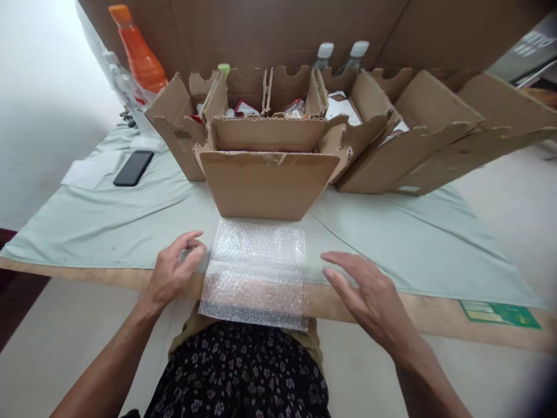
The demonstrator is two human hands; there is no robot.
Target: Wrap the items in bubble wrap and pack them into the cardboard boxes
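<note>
A clear sheet of bubble wrap (pixel 256 261) lies at the table's front edge, its near part hanging over toward my lap. To its left hovers my left hand (pixel 174 267), fingers curved and apart, holding nothing. On the other side, a little off the sheet, my right hand (pixel 369 293) is open and empty, slightly blurred. Just beyond the wrap stands a low cardboard box (pixel 265 186), its inside mostly hidden by the front wall.
Several cardboard bins (pixel 296 87) with small packets stand in a row behind. An orange bottle (pixel 141 55) is at the back left, near a black phone (pixel 133 168) and white paper (pixel 89 170). A green card (pixel 500 313) lies at the right front edge.
</note>
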